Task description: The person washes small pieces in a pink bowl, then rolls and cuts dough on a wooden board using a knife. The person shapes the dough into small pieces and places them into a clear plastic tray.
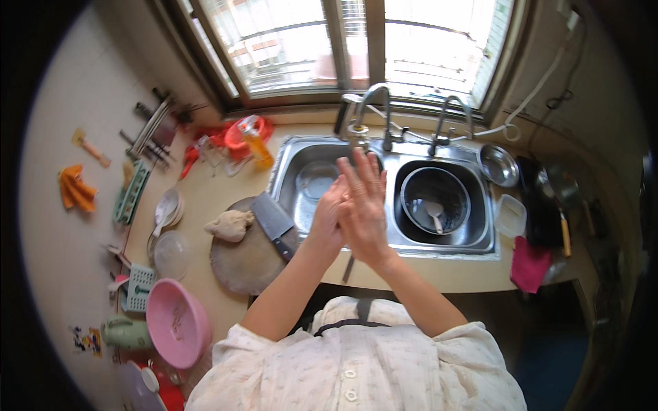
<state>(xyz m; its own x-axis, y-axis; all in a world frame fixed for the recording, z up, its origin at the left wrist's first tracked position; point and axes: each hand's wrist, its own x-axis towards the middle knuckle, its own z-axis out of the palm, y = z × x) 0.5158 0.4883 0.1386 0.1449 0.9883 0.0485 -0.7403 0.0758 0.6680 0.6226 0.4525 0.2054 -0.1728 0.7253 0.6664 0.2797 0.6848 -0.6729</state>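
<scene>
My left hand (329, 208) and my right hand (365, 216) are pressed together in front of the faucet (372, 95), above the left sink basin (290, 198). The right one lies over the left and hides part of its fingers; I see nothing held between them. On the left, a round cutting board (244, 267) lies on the counter. A cleaver (272, 221) with a dark handle rests across its upper right. At the board's upper left edge sits a pale lump of raw meat (230, 226), apparently poultry.
In the right basin stands a dark-looking round pot (406, 205) with a white spoon (435, 216) inside. A pink basin (172, 321), white bowls (172, 203) and a bottle of orange liquid (257, 146) occupy the left counter. A magenta cloth (529, 264) hangs over the right counter edge.
</scene>
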